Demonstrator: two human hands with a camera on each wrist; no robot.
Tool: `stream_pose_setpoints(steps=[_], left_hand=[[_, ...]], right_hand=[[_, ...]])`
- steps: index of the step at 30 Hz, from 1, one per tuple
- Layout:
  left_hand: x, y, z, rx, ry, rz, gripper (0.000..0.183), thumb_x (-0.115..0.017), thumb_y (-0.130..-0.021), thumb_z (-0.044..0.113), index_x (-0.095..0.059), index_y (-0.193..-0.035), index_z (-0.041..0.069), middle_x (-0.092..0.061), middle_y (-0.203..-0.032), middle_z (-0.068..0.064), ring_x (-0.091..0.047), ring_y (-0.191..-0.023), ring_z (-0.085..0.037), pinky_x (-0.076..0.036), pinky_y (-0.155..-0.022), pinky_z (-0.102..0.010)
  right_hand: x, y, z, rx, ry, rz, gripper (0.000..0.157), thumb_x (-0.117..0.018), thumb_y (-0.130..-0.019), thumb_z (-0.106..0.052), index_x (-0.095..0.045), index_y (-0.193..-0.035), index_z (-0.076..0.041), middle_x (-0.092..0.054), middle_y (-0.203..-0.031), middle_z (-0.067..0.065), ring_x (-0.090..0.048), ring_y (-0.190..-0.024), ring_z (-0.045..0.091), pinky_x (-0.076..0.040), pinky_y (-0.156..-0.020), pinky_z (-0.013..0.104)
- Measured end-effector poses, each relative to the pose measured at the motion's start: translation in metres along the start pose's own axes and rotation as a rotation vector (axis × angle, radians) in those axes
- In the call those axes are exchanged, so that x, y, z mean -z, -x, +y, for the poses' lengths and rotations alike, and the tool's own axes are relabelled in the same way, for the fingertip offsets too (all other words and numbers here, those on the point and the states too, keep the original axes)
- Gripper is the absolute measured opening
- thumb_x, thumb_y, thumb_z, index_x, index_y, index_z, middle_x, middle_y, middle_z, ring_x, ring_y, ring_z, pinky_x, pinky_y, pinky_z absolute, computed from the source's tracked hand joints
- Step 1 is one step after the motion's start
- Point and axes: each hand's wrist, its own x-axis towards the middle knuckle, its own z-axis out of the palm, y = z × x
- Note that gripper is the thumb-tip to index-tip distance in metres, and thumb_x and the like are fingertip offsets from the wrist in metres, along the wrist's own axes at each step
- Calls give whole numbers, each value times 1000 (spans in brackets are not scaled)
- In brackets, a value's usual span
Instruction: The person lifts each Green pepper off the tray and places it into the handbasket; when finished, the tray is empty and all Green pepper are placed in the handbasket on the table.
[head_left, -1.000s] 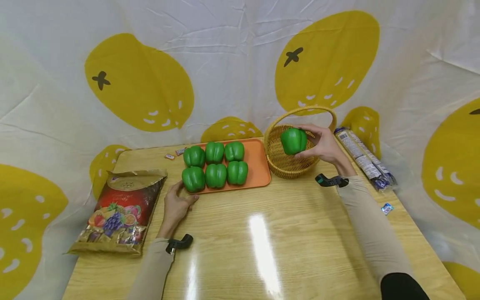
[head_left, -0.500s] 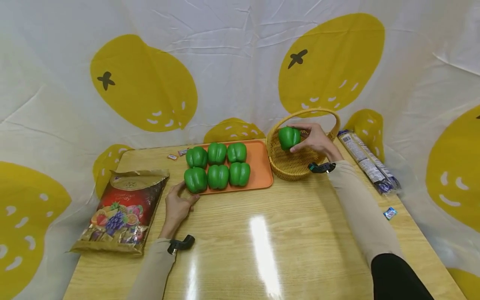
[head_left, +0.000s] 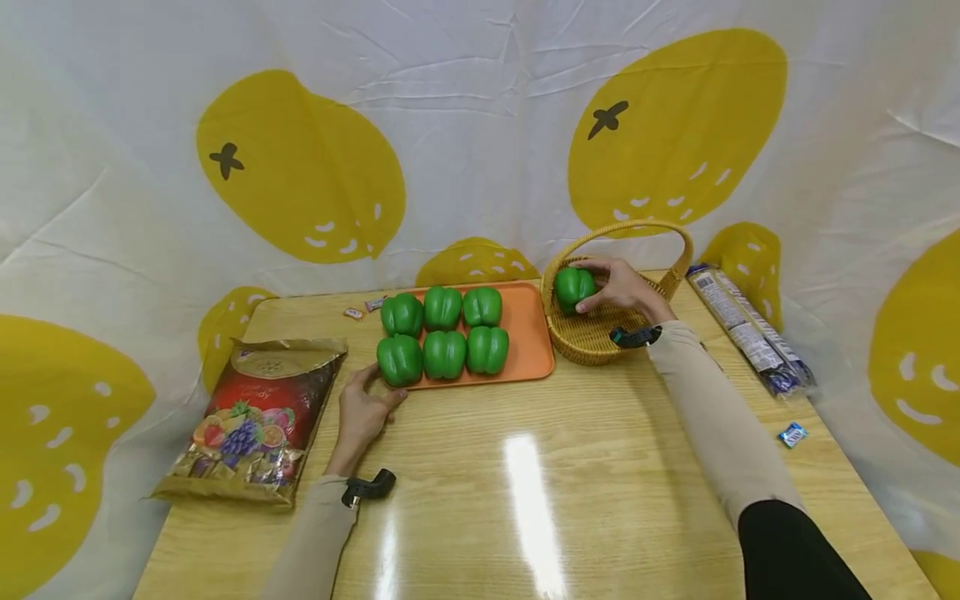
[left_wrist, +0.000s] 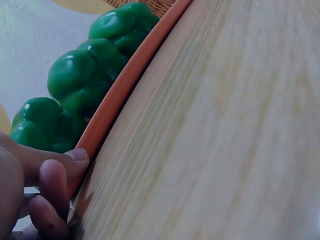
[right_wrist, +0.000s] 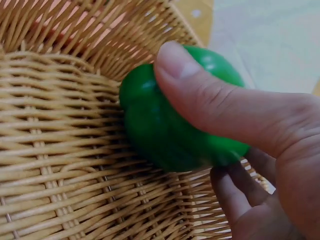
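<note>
Lower than in the earlier frame, and nearer the left wall of the wicker basket [head_left: 596, 342], one green pepper [head_left: 572, 292] has come down with the right grip [head_left: 622, 289] and is now inside the rim. That grip pinches it, thumb across one side and fingers on the other; whether the pepper already touches the basket's floor, I cannot tell. If let go too soon, it could drop and roll, since its lobes are rounded and its skin looks slick. Fingers appear close to the wicker, so pressing further might wedge them and shove the basket along the worktop [head_left: 450, 442]. Backing out carelessly, the hand could catch the arched handle [head_left: 639, 223] and tip a basket that is probably light. Over on the other side, the left grip [head_left: 363, 414] pinches the near left corner of the orange tray [head_left: 529, 333]; a tug there might jolt the six peppers [head_left: 444, 356] on it, and the corner one seems likeliest to tumble off.
</note>
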Motion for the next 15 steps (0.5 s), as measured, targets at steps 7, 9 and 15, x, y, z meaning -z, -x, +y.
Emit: stream_pose_setpoints(steps=[7, 9, 15], left_hand=[[1, -1, 1, -8, -2, 6, 70, -86, -76, 10, -54, -138, 0, -51, -124, -19, -60, -43, -16, -53, -37, -28], [1, -1, 2, -11, -6, 5, 70, -86, -76, 11, -54, -138, -1, -51, -124, -20, -59, -43, -16, -53, -37, -28], [2, 0, 1, -1, -1, -8, 70, -85, -77, 11, -53, -138, 0, -51, -122, -18, -60, -43, -18, -52, -36, -28]], right_hand=[[0, -6, -4, 49, 128, -24, 91, -91, -70, -15, -46, -149, -16, -39, -153, 12, -49, -129, 38, -49, -102, 55], [1, -6, -3, 66, 161, -26, 94, -91, -69, -18, -44, -150, -17, -42, -152, 12, -47, -131, 36, -46, -105, 56], [9, 25, -23, 119, 206, 25, 100, -92, -69, -21, -38, -153, -15, -41, -153, 15, -36, -141, 36, -30, -117, 59]])
